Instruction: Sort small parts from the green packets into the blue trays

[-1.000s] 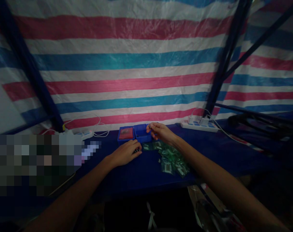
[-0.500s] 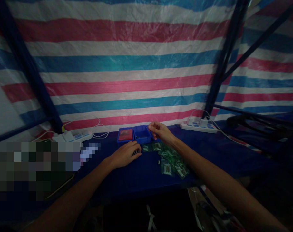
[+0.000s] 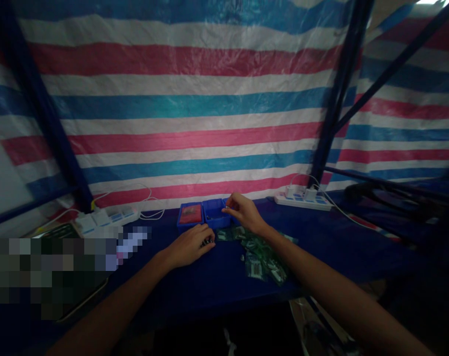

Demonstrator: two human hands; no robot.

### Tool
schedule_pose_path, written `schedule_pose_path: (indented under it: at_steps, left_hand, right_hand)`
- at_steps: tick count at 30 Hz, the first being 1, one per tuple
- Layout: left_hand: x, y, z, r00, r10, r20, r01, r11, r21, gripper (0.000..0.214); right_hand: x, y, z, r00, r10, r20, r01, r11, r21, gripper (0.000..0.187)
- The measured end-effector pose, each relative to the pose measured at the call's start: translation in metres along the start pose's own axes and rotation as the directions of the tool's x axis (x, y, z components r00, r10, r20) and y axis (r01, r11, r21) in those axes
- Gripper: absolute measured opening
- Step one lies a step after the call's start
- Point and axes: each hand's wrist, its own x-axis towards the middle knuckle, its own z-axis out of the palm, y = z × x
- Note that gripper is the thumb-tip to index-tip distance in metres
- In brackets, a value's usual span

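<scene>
My left hand [image 3: 190, 244] rests on the blue table, its fingers curled around several small, dark, shiny pieces [image 3: 207, 241] whose kind I cannot make out. My right hand [image 3: 245, 213] is over the right side of an open blue bin [image 3: 216, 217], thumb and forefinger pinched together. A tiny pale bit shows at those fingertips, too small to name. Left of that bin, a second blue bin [image 3: 180, 222] holds a red packet [image 3: 190, 214]. Part of a third bin is hidden behind my right hand. Small clear bags with metal parts [image 3: 256, 267] lie below my right forearm.
White power strips with plugs stand at the back left [image 3: 116, 217] and back right [image 3: 302, 200], their cables trailing on the table. Blue frame posts and a striped sheet [image 3: 194, 106] rise behind. A blurred-out patch covers the left side.
My right hand has moved left from the right-hand bin to the middle bin, still pinched. My left hand keeps its place by the bins. The view has tilted slightly up.
</scene>
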Motion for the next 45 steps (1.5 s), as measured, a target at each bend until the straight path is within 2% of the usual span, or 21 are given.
schedule_pose_path:
  at_steps: [3, 6, 8, 14, 17, 20, 23, 26, 29, 32, 36, 39, 42, 45]
  left_hand:
    - [0.0001, -0.0012, 0.0013, 1.0, 0.009, -0.009, -0.009, 1.0, 0.001, 0.015]
    - [0.0004, -0.0016, 0.0014, 1.0, 0.007, -0.002, -0.007, 1.0, 0.0, 0.015]
    - [0.0008, -0.0012, 0.0009, 1.0, 0.006, 0.007, -0.006, 1.0, 0.001, 0.015]
    - [0.0017, -0.0001, -0.0003, 1.0, 0.005, 0.013, -0.005, 1.0, 0.001, 0.016]
    - [0.0015, -0.0005, 0.0003, 1.0, 0.011, 0.004, -0.011, 1.0, -0.003, 0.018]
    - [0.0011, -0.0011, 0.001, 1.0, 0.007, 0.002, -0.007, 1.0, -0.005, 0.018]
    - [0.0007, -0.0012, 0.0012, 1.0, 0.001, 0.004, -0.001, 1.0, -0.003, 0.016]
    - [0.0006, -0.0009, 0.001, 1.0, -0.009, 0.005, 0.009, 1.0, 0.006, 0.013]
    - [0.0006, -0.001, 0.001, 1.0, -0.011, 0.005, 0.011, 1.0, 0.016, 0.014]
    - [0.0004, -0.0013, 0.0012, 1.0, -0.002, -0.001, 0.002, 1.0, 0.013, 0.015]
    - [-0.0001, -0.0008, 0.0011, 1.0, 0.002, -0.006, -0.002, 1.0, 0.007, 0.013]
    - [0.0001, 0.0009, 0.0003, 1.0, -0.008, 0.003, 0.008, 1.0, 0.014, 0.011]
    - [0.0005, 0.0023, -0.0006, 1.0, -0.014, 0.014, 0.014, 1.0, 0.023, 0.012]
    - [0.0007, 0.0022, -0.0008, 1.0, -0.012, 0.012, 0.011, 1.0, 0.029, 0.014]
  right_hand:
    - [0.0003, -0.0004, 0.0017, 0.993, 0.115, 0.033, -0.119, 0.983, 0.138, 0.026]
    - [0.0019, 0.0012, 0.0026, 0.962, 0.259, 0.089, -0.274, 0.906, 0.323, 0.037]
    - [0.003, 0.0034, 0.0022, 0.941, 0.315, 0.126, -0.338, 0.844, 0.415, 0.044]
    - [0.0026, 0.0043, -0.0002, 0.885, 0.382, 0.267, -0.459, 0.616, 0.64, 0.044]
    - [0.0025, 0.0004, -0.0006, 0.872, 0.385, 0.3, -0.479, 0.552, 0.683, 0.043]
    - [0.0033, -0.0016, -0.0003, 0.882, 0.395, 0.257, -0.459, 0.598, 0.657, 0.043]
    - [0.0035, -0.0007, 0.0002, 0.924, 0.359, 0.134, -0.372, 0.758, 0.536, 0.039]
    - [0.0026, 0.0, -0.0001, 0.973, 0.23, 0.014, -0.221, 0.914, 0.341, 0.033]
    - [0.0013, -0.0011, -0.0006, 0.996, 0.079, -0.036, -0.073, 0.985, 0.157, 0.022]
    - [0.0005, -0.0018, -0.0004, 0.999, 0.022, -0.023, -0.02, 0.996, 0.082, 0.018]
    - [0.0006, -0.0005, 0.001, 0.999, 0.043, -0.013, -0.041, 0.994, 0.105, 0.02]
    - [0.001, 0.0007, 0.0024, 0.989, 0.145, 0.042, -0.151, 0.96, 0.236, 0.028]
    - [0.002, 0.0011, 0.0032, 0.961, 0.245, 0.13, -0.277, 0.873, 0.403, 0.037]
    - [0.0035, 0.0005, 0.0025, 0.941, 0.29, 0.175, -0.339, 0.808, 0.482, 0.042]
